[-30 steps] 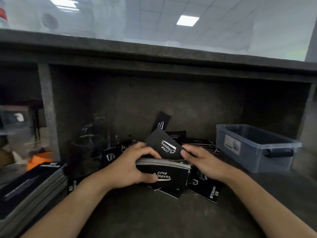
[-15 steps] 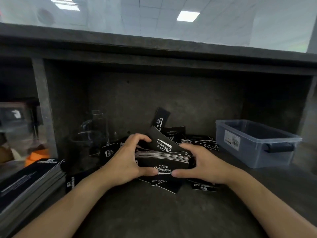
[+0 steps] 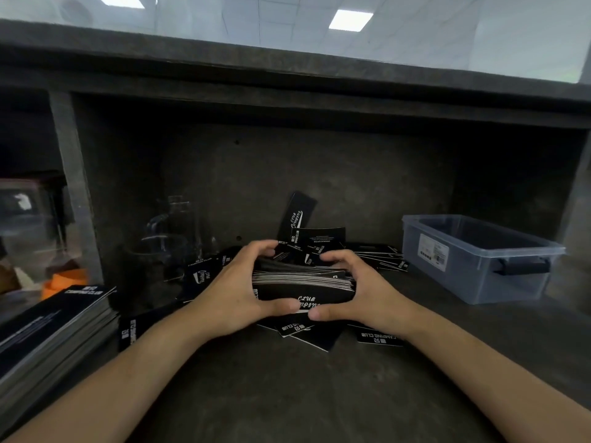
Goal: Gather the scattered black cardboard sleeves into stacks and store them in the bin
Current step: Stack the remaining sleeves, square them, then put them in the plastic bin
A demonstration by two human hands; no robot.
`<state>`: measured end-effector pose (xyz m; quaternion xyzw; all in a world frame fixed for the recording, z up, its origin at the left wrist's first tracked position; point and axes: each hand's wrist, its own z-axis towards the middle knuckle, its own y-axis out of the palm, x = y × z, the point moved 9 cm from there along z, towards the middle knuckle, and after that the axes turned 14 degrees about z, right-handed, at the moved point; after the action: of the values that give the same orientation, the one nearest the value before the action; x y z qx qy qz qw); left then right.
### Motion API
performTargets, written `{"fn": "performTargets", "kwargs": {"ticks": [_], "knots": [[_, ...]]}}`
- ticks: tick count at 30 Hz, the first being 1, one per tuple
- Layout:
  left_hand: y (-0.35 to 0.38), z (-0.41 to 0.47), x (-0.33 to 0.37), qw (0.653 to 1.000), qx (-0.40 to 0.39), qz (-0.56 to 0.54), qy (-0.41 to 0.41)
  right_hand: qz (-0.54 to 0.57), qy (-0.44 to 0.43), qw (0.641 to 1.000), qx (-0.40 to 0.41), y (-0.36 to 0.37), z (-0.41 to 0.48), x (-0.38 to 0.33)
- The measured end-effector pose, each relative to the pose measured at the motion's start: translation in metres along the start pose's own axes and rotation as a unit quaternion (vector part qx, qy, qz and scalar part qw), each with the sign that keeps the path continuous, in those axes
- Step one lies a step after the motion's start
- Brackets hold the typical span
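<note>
A thick stack of black cardboard sleeves (image 3: 300, 279) with white lettering sits between my hands at the middle of the dark shelf. My left hand (image 3: 233, 292) grips its left end, fingers over the top and thumb under the front. My right hand (image 3: 358, 292) grips the right end the same way. Loose sleeves (image 3: 316, 241) lie scattered behind and under the stack, and one sleeve (image 3: 295, 215) leans against the back wall. The grey plastic bin (image 3: 479, 251) stands to the right with nothing visible inside.
A second stack of black sleeves (image 3: 54, 327) lies at the left front edge. Clear glass jars (image 3: 172, 238) stand at the back left beside a shelf post (image 3: 75, 193). An orange object (image 3: 64, 281) shows beyond the post. A concrete slab overhangs the nook.
The sleeve my right hand held tilted on top has been laid flat onto the stack. Both hands have closed in on the stack's ends, squaring it.
</note>
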<state>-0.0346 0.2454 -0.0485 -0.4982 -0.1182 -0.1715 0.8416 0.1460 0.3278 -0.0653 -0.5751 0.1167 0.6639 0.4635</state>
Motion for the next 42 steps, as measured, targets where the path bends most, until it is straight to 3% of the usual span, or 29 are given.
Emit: {"fn": "performTargets", "kwargs": {"ticks": [4,8,13,18,24,28,30,32,36,39,42], "knots": [[0.002,-0.002,0.008,0.999,-0.008,0.025,0.037,0.029,-0.031,0.999,0.024,0.002,0.001,-0.001],[0.011,-0.004,0.016,0.994,-0.053,0.073,0.062,-0.002,-0.002,1.000,-0.012,0.007,0.001,0.004],[0.016,-0.004,0.014,0.984,-0.087,0.144,0.060,0.059,0.035,0.997,-0.033,0.010,-0.004,-0.003],[0.013,-0.004,0.014,0.983,-0.094,0.155,0.037,-0.016,-0.074,0.997,0.033,-0.013,-0.002,-0.025],[0.014,-0.005,0.014,0.982,-0.098,0.153,0.048,-0.114,-0.121,0.982,0.089,-0.029,-0.007,-0.041],[0.013,-0.003,0.016,0.985,-0.090,0.131,0.061,-0.156,-0.184,0.941,0.238,-0.066,-0.022,-0.060],[0.014,-0.003,0.014,0.988,-0.092,0.106,0.060,-0.088,-0.148,0.920,0.352,-0.105,-0.029,-0.048],[0.014,-0.003,0.015,0.990,-0.092,0.088,0.059,-0.015,-0.037,0.918,0.395,-0.127,-0.025,-0.015],[0.011,-0.004,0.019,0.990,-0.065,0.091,0.085,0.100,0.170,0.937,0.288,-0.092,-0.008,0.047],[0.009,-0.006,0.021,0.991,-0.057,0.079,0.090,0.185,0.242,0.936,0.174,-0.051,-0.002,0.057],[0.014,-0.008,0.024,0.987,-0.080,0.092,0.102,0.207,0.262,0.936,0.112,-0.032,0.002,0.053]]}}
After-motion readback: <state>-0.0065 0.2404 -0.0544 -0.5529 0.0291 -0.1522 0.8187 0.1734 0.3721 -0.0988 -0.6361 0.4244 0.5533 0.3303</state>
